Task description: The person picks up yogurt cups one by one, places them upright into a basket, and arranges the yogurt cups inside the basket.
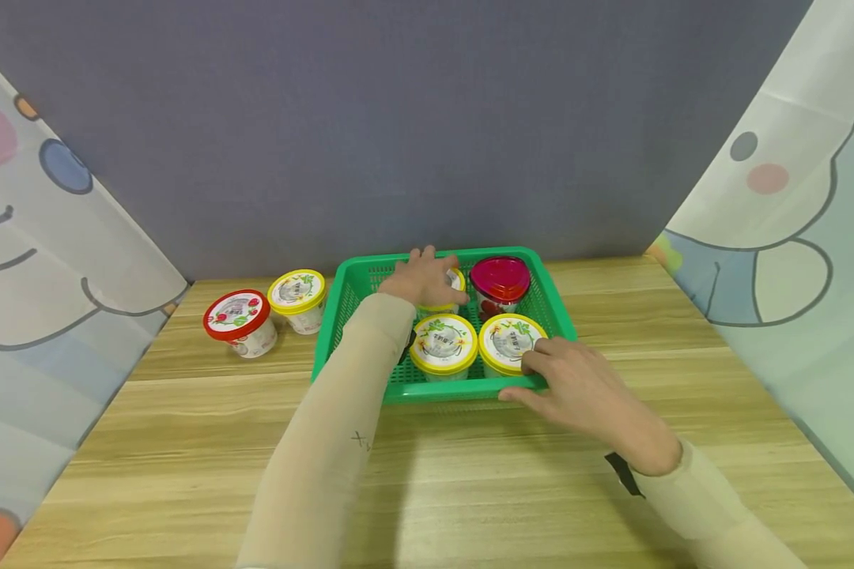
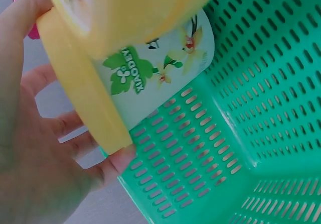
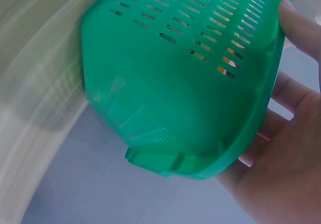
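Note:
A green plastic basket (image 1: 437,389) holds several lidded tubs. My left hand (image 1: 421,278) reaches over its back part, thumb and fingers around the yellow lid of a tub (image 2: 128,78); its fingertips are partly hidden. Another yellow-lidded tub (image 1: 444,345) sits in front of it, and a third yellow-lidded tub (image 1: 507,340) is at the front right. My right hand (image 1: 583,387) is at the basket's front right corner, thumb outside the rim and fingers inside, beside that third tub. A tub with a deep pink lid (image 1: 500,278) sits at the back right.
On the wooden table (image 1: 206,442), left of the basket, stand a red-lidded tub (image 1: 240,322) and a yellow-lidded tub (image 1: 299,300). A grey partition (image 1: 398,118) rises close behind the basket. Cartoon-printed sheets (image 1: 790,197) flank both sides.

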The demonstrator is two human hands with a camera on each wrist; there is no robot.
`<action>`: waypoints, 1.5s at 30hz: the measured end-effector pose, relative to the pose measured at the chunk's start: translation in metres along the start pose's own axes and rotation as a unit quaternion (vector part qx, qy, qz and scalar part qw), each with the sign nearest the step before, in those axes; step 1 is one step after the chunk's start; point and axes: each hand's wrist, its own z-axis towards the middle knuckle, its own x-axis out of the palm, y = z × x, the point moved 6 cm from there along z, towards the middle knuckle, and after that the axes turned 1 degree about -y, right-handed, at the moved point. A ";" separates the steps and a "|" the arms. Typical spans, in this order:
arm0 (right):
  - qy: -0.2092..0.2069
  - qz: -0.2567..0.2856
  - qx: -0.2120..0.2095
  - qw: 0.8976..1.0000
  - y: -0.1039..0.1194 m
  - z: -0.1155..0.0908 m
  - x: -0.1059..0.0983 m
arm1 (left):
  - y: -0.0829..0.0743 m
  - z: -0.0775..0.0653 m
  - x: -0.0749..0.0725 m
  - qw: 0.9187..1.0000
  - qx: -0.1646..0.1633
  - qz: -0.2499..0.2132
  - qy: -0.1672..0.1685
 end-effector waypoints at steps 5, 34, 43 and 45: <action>-0.004 0.000 -0.005 1.000 0.001 0.000 0.000 | -0.001 -0.002 0.004 1.000 -0.004 -0.012 0.015; -0.004 0.001 -0.005 1.000 0.000 0.000 0.000 | -0.008 -0.010 -0.005 1.000 -0.006 0.007 0.016; -0.007 0.005 -0.011 1.000 0.001 0.000 -0.001 | -0.005 -0.018 -0.015 1.000 -0.007 0.005 0.015; -0.005 0.004 -0.010 1.000 0.001 0.000 -0.001 | -0.004 -0.019 -0.016 1.000 -0.007 0.006 0.012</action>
